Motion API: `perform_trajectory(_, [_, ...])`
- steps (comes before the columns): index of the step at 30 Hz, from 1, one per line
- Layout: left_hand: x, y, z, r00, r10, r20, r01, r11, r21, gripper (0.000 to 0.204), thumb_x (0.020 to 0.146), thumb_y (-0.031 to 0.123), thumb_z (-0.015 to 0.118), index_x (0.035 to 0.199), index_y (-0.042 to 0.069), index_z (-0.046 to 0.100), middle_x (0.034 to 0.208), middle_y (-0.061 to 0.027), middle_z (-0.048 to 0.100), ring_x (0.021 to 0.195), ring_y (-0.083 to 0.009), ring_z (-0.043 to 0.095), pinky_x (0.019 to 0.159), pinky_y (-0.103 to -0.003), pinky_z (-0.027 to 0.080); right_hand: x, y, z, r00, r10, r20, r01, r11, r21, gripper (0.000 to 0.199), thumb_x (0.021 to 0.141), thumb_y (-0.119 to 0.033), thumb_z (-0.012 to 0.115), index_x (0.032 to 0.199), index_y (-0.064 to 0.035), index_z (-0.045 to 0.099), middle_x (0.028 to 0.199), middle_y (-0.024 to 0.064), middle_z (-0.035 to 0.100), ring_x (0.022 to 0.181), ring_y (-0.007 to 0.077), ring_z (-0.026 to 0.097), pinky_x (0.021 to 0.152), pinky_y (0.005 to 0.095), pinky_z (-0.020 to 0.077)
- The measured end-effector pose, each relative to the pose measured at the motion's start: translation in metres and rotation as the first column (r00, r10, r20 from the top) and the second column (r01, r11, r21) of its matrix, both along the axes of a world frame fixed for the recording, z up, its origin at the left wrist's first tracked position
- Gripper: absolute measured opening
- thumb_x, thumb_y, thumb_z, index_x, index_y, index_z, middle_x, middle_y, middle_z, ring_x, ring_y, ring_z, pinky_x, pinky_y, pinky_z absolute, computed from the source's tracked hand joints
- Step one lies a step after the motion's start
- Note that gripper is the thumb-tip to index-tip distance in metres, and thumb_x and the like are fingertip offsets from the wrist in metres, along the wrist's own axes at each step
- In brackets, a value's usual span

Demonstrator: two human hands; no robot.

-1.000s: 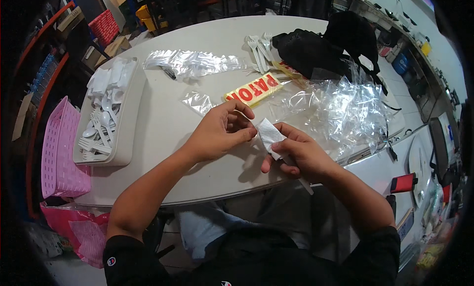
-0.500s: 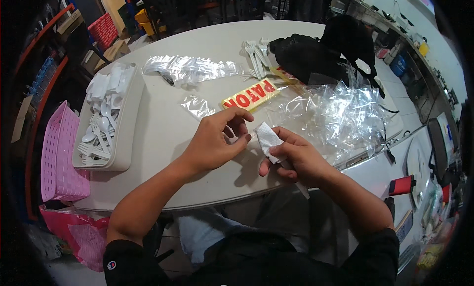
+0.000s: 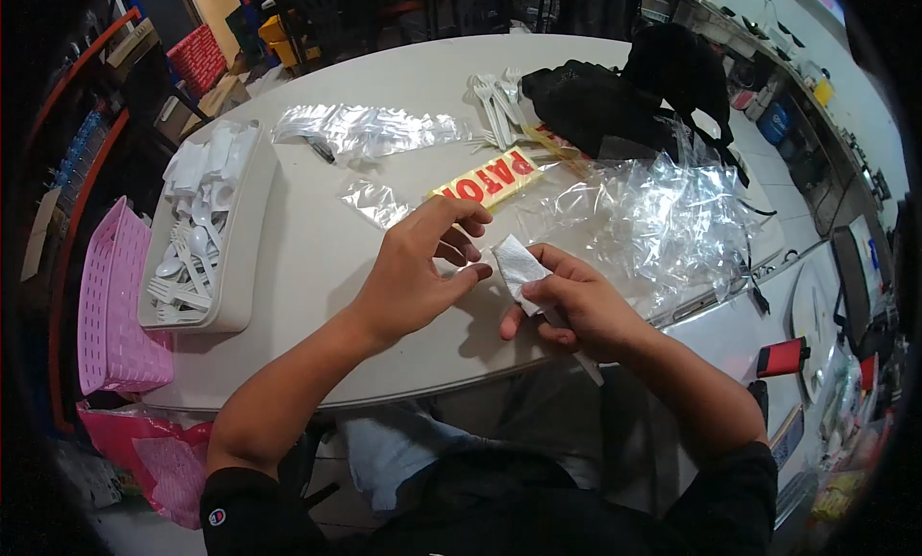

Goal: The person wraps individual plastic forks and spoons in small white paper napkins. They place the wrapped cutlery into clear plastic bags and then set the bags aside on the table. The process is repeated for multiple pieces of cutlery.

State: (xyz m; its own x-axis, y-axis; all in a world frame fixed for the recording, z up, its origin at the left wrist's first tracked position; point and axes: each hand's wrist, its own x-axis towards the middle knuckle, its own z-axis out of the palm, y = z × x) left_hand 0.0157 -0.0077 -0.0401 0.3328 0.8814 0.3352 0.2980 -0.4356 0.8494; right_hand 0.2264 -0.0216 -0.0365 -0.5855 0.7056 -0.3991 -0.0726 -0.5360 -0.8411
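Note:
My right hand (image 3: 581,311) is closed around a folded white paper napkin (image 3: 520,268), pinched between thumb and fingers. From beneath that hand sticks out a slim white handle (image 3: 588,368), seemingly of plastic cutlery; its other end is hidden. Just left of the napkin, my left hand (image 3: 418,268) hovers with curled fingers apart and its thumb away from the fingertips. I make out nothing held in it. Beyond this hand lie a small clear plastic bag (image 3: 376,203) and a yellow wrapper (image 3: 488,180) with red lettering.
At left, a white bin (image 3: 252,239) holds napkins, plastic forks and spoons, beside a pink basket (image 3: 106,306). Clear plastic bags (image 3: 663,220) heap at right, near a black bag (image 3: 595,109). White forks (image 3: 495,109) and a flat clear wrapper (image 3: 375,132) lie farther back.
My left thumb and fingers have spread slightly farther apart, and the hand has shifted a little. The right hand keeps its hold on the napkin, almost unmoved.

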Motion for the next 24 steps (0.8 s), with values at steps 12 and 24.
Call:
perform_trajectory(12, [-0.0010, 0.0026, -0.0055, 0.999, -0.028, -0.034, 0.032, 0.991, 0.132, 0.037, 0.072, -0.012, 0.066, 0.104, 0.002, 0.056, 0.101, -0.0075, 0.057, 0.088, -0.0141, 0.063, 0.077, -0.026, 0.056, 0.0014, 0.0028, 0.0033, 0.996, 0.045, 0.073, -0.042, 0.998, -0.035, 0.036, 0.091, -0.010, 0.042, 0.126, -0.0021, 0.037, 0.082, 0.0169, 0.067, 0.039, 0.0103, 0.045, 0.037, 0.0225, 0.0367])
perform_trajectory(24, [0.0028, -0.0011, -0.0018, 0.998, -0.061, 0.012, 0.056, 0.962, 0.269, 0.035, 0.070, -0.015, 0.062, 0.101, 0.001, 0.058, 0.102, -0.0097, 0.056, 0.088, -0.0187, 0.064, 0.077, -0.027, 0.056, 0.0022, 0.0037, 0.0054, 0.994, 0.099, 0.050, -0.099, 0.995, 0.010, 0.051, 0.089, -0.009, 0.041, 0.138, -0.0050, 0.028, 0.082, 0.0150, 0.067, 0.039, 0.0085, 0.045, 0.037, 0.0212, 0.0382])
